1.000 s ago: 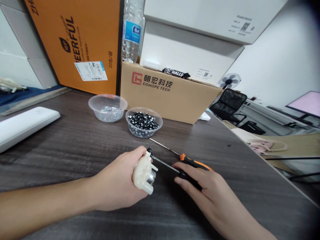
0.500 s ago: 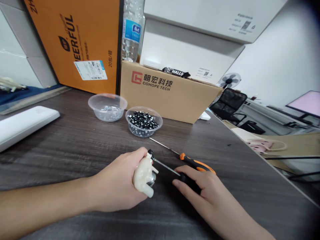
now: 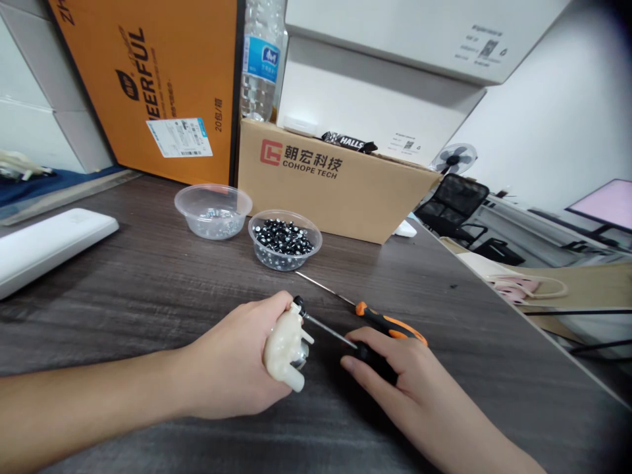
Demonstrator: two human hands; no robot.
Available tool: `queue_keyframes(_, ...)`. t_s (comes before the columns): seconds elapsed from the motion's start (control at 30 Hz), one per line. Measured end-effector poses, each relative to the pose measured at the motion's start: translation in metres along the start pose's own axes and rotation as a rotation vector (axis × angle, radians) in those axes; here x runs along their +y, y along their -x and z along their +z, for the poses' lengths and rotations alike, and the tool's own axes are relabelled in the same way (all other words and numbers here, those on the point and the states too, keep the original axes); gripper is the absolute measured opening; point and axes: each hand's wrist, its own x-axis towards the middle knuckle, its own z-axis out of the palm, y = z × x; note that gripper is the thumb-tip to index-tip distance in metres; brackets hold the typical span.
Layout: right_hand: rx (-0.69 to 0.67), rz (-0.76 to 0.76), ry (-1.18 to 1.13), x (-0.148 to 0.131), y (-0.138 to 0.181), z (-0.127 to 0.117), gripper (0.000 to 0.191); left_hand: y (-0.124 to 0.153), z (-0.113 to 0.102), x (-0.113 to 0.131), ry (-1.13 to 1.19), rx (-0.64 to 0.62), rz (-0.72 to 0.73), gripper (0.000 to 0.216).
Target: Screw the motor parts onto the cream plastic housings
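Observation:
My left hand (image 3: 241, 359) is closed around a cream plastic part (image 3: 281, 345) with stubby tubes and a shiny metal piece on its near right side. At the part's upper end sits a small black rubber-like piece (image 3: 299, 305). My right hand (image 3: 409, 382) grips the black handle of a screwdriver (image 3: 330, 329), its shaft pointing left and its tip at that black piece. How far the tip goes in is hidden. Just beyond my right hand lies a second screwdriver with an orange and black handle (image 3: 390, 324), flat on the table.
Behind the hands stand a clear bowl of small black pieces (image 3: 284, 238) and a clear bowl of small silvery parts (image 3: 214, 214). A cardboard box (image 3: 320, 191) and an orange carton (image 3: 162, 79) rise at the back. A white case (image 3: 54, 247) lies left.

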Motion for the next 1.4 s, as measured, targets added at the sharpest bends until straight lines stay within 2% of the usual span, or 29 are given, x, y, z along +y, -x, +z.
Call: queue_keyframes(1.4,-0.055,0.017,0.024,-0.0021,0.0004,0.0,0.017,-0.0015,-0.0009,0.0019,-0.021,-0.002,0.011,0.032)
